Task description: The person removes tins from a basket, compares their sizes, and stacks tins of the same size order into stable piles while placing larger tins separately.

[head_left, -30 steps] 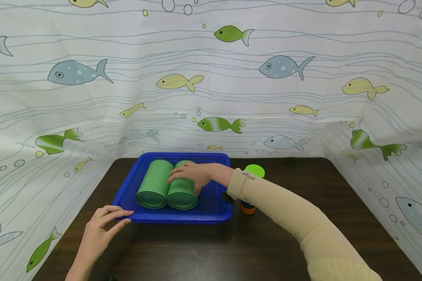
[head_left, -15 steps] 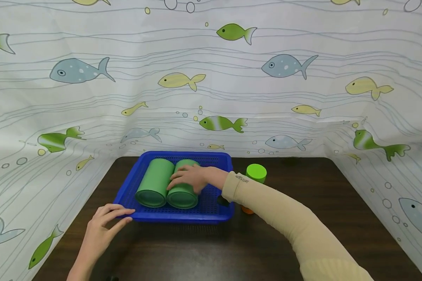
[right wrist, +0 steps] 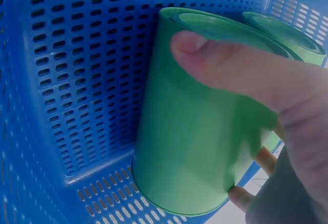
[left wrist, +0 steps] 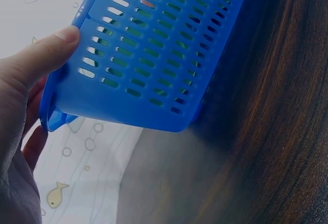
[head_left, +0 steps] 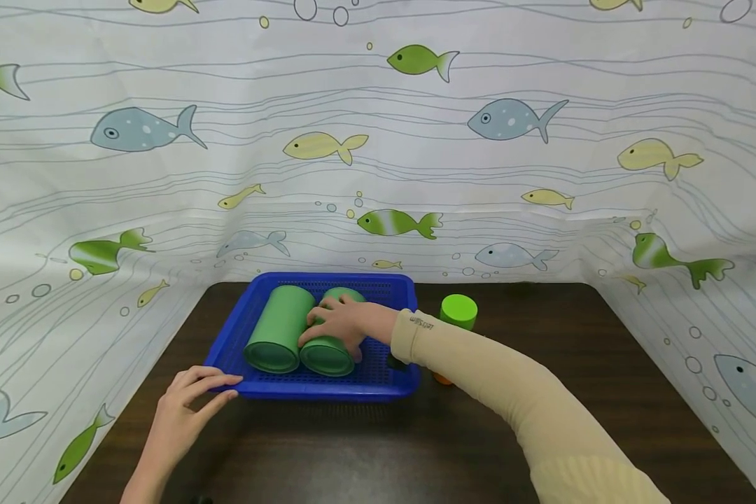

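Note:
A blue perforated plastic basket (head_left: 327, 390) stands on the dark table, with two green cylindrical cans lying side by side in it. At the basket's front left corner, my left hand (head_left: 179, 413) pinches the rim; in the left wrist view the thumb (left wrist: 64, 37) lies on the outer wall and other fingers are behind the edge. My right hand (head_left: 345, 323) reaches over the right can (head_left: 327, 358) and grips it. The right wrist view shows the thumb across this can (right wrist: 184, 126) near one end and fingertips at its far side. Beside it lies the left can (head_left: 280, 323), untouched.
Right of the basket stands a container with a lime green lid (head_left: 458, 310) and an orange base, partly hidden behind the right sleeve (head_left: 479, 364). A white sheet with printed fish (head_left: 416, 168) surrounds the dark wooden table (head_left: 327, 462) at the back and sides.
My right forearm has shifted slightly left, and the right hand has settled lower round the right can, which has tilted or moved a little. The left hand keeps its place on the rim.

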Demonstrator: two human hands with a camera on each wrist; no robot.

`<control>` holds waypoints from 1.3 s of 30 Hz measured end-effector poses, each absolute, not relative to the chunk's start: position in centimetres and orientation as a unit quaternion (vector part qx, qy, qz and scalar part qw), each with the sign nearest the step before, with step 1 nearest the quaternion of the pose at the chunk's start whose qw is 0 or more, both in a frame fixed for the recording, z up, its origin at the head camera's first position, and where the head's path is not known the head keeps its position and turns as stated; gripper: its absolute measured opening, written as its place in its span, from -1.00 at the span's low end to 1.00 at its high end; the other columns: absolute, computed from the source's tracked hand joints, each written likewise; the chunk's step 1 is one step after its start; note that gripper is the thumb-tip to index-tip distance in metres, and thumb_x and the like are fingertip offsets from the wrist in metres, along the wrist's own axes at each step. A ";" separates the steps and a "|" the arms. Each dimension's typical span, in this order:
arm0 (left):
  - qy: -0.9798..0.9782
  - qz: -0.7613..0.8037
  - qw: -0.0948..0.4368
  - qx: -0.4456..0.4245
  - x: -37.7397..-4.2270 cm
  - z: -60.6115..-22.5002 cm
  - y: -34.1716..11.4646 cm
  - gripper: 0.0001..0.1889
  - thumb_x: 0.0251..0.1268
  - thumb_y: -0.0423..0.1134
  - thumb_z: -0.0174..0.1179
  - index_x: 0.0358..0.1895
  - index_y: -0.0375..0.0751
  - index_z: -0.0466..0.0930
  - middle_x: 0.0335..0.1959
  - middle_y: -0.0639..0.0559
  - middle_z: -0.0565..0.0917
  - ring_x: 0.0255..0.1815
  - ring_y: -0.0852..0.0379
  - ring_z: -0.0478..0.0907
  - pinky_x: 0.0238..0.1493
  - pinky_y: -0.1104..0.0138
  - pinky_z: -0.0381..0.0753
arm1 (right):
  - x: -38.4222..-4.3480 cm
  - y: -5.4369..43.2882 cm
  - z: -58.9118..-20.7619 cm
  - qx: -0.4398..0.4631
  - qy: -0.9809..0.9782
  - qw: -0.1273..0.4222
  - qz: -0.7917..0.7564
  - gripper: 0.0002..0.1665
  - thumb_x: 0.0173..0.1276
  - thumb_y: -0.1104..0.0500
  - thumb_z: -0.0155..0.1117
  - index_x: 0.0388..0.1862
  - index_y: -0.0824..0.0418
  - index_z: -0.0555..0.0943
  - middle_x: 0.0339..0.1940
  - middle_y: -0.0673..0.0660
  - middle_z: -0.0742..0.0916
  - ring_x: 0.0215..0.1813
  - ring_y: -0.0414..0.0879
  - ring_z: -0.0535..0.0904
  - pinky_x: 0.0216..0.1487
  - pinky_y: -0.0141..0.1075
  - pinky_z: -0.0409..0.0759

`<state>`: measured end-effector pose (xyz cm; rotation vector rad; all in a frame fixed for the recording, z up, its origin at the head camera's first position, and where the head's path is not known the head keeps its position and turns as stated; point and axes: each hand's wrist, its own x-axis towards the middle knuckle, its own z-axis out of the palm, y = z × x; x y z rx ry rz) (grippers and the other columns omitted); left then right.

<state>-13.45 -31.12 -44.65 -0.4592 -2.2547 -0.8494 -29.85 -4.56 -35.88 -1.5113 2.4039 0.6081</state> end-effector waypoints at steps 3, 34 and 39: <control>-0.865 -0.325 0.337 -0.178 -13.5 -44.6 -31.0 -0.54 -0.28 -0.60 0.51 -0.24 -0.03 0.80 -0.26 0.18 0.63 -0.08 0.48 0.34 -0.01 0.67 0.24 | -29.7 -4.7 -36.2 -0.525 0.812 0.113 0.228 0.33 -0.04 -0.12 0.65 0.54 -0.51 -0.05 0.63 -0.09 0.08 0.67 0.05 -0.10 0.55 0.19 0.07; -0.868 -0.323 0.335 -0.171 -13.7 -44.5 -30.9 -0.54 -0.27 -0.58 0.51 -0.24 -0.01 0.80 -0.27 0.20 0.62 -0.06 0.51 0.33 0.01 0.69 0.22 | -29.4 -5.1 -37.3 -0.565 0.769 0.052 0.295 0.44 -0.16 -0.32 0.63 0.57 -0.40 -0.11 0.62 -0.17 0.16 0.66 -0.10 -0.01 0.55 0.22 0.05; -0.866 -0.325 0.341 -0.171 -13.6 -44.5 -30.9 -0.53 -0.29 -0.60 0.51 -0.24 -0.01 0.80 -0.28 0.18 0.61 -0.06 0.51 0.33 0.02 0.70 0.21 | -29.4 -5.2 -37.4 -0.571 0.773 0.047 0.274 0.43 -0.19 -0.27 0.67 0.57 -0.37 -0.05 0.60 -0.18 0.22 0.65 -0.10 0.05 0.55 0.22 0.06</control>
